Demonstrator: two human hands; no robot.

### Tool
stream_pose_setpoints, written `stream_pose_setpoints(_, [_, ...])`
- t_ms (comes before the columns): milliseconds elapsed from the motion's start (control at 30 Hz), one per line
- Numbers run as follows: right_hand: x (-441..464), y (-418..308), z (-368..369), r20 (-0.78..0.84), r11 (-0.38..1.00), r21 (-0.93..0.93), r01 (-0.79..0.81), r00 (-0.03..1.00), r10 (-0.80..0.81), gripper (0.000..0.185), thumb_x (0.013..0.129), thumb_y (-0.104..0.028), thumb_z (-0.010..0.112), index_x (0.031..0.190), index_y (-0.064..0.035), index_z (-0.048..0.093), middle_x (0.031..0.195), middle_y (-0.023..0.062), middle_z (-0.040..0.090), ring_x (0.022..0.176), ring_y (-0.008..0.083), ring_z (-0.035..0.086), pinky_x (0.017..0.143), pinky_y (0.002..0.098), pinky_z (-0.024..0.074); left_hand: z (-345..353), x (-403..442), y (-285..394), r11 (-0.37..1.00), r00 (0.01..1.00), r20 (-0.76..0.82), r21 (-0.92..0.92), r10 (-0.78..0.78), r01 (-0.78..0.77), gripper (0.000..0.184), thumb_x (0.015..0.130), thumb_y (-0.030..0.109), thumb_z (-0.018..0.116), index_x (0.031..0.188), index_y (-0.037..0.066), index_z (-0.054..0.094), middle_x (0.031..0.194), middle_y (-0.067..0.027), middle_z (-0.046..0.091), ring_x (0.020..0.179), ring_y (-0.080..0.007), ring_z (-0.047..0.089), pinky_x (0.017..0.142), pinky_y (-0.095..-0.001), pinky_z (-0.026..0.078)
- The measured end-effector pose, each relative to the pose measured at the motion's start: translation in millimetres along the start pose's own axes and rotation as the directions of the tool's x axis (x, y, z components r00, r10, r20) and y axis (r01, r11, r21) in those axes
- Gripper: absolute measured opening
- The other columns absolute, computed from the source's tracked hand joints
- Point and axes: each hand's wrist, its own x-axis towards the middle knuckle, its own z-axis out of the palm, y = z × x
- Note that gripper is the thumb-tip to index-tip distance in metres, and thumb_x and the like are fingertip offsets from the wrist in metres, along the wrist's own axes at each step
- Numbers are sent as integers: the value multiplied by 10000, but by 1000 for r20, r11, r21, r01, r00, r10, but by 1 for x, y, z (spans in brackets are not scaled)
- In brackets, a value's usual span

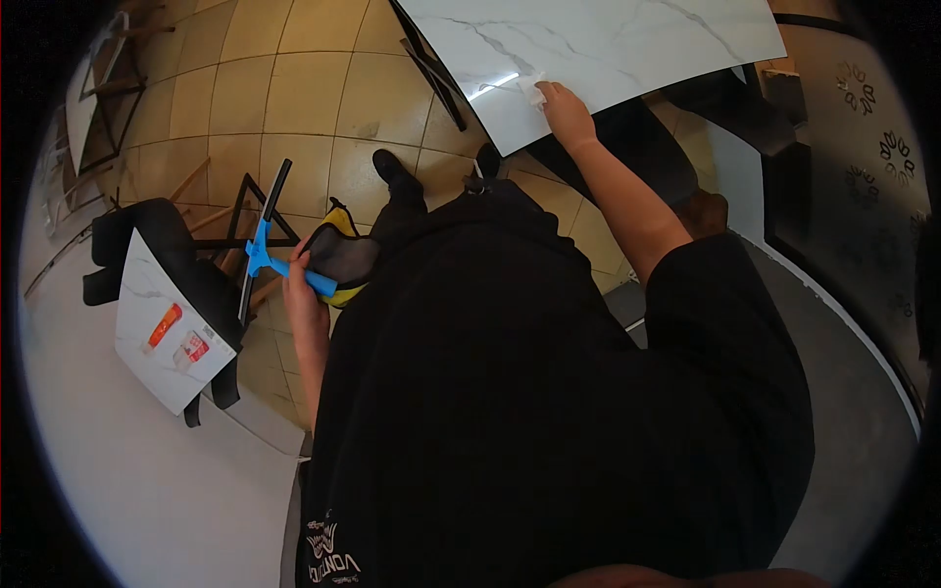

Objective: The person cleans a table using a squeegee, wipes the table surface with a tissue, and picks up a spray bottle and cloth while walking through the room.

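My left hand (304, 289) is closed around the blue handle of a squeegee (259, 253), whose long dark blade points up and away from me. A grey cloth with yellow edges (345, 257) hangs at the same hand, beside the handle; how the fingers hold it is partly hidden. Over the near corner of a white marble-patterned table (608, 49), my right hand (569, 113) pinches a small white tissue (537, 93) against or just above the surface. A bright light reflection lies on the tabletop beside the tissue.
A smaller marble-topped table (147, 284) at the left carries an orange-red packet (165, 326) and a red-and-clear container (191, 348). Black chairs (157, 235) stand around it. Dark seats (637, 147) sit under the near table's edge. A patterned panel (853, 147) borders the right.
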Motion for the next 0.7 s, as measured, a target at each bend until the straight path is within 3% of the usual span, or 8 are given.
stream_pose_setpoints(200, [8,4,9,-117,998,-6,59,991,-59,295,913,-85,542,1185,-65,653,1213,78,621,1027,296,598,913,354,502,0,5,2,999,1000,7,37,1,-2,392,952,200,477,1263,5,617,1226,-162,613,1094,-218,563,957,-286,430])
stream_pose_setpoints(367, [12,19,29,-168,975,-142,170,967,-194,285,907,-64,530,1150,-55,677,1164,81,633,936,320,616,871,368,515,-3,10,2,997,999,44,72,-16,13,433,971,271,466,1320,48,591,1307,-145,577,1183,-242,521,1036,-331,374])
stream_pose_setpoints(500, [5,20,42,-184,998,24,66,981,-61,242,924,-113,493,1012,-23,701,1066,102,625,945,325,590,866,390,501,-5,10,5,996,999,31,86,-40,37,425,969,267,465,1312,56,600,1298,-138,581,1175,-238,522,1031,-325,372])
stream_pose_setpoints(700, [2,6,41,-176,993,98,-70,981,87,242,904,-94,497,956,-22,722,1011,117,620,937,328,589,856,394,499,-7,12,5,994,999,42,112,0,-5,422,970,266,463,1306,54,606,1290,-136,583,1170,-236,521,1028,-326,369])
